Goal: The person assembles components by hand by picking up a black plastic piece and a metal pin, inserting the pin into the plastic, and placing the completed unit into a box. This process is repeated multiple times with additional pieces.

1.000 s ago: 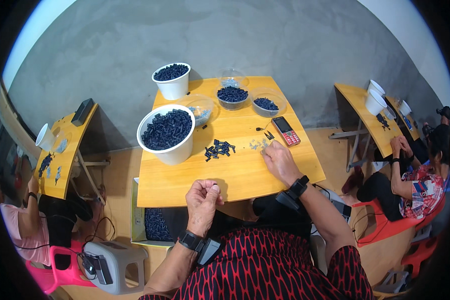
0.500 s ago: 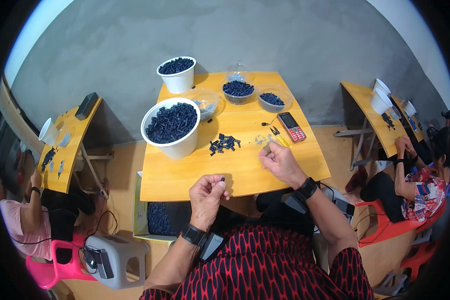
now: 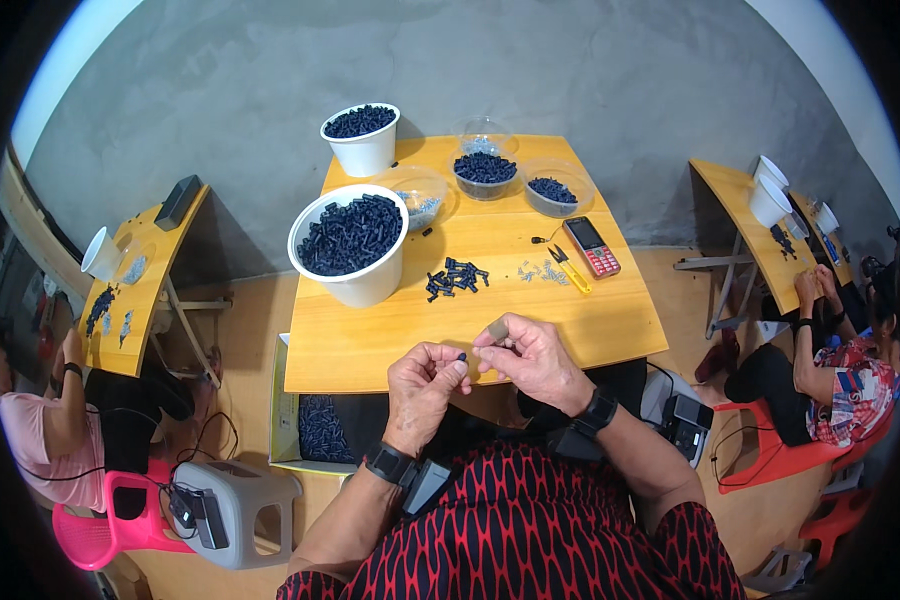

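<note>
Over the table's near edge, my left hand (image 3: 425, 392) pinches a small black plastic piece (image 3: 461, 356) between thumb and forefinger, one end showing. Close beside it is my right hand (image 3: 535, 365), thumb and fingertips pressed together; whatever they hold is too small to make out. One of its fingers wears a tan wrap (image 3: 497, 328). Beyond my hands lies a loose heap of black plastic pieces (image 3: 455, 280). To its right are scattered small silvery metal pieces (image 3: 542, 271), with yellow-handled snips (image 3: 572, 272) beside them.
Two white buckets of black pieces (image 3: 345, 240) (image 3: 360, 140) stand at the table's left. Clear plastic bowls (image 3: 485, 175) (image 3: 555, 192) sit at the back. A red phone (image 3: 592, 247) lies on the right. Below is a box of dark pieces (image 3: 320, 430). People work at tables on both sides.
My right hand has come back from beside the metal pieces to meet my left hand at the table's near edge. My left hand still holds the black piece.
</note>
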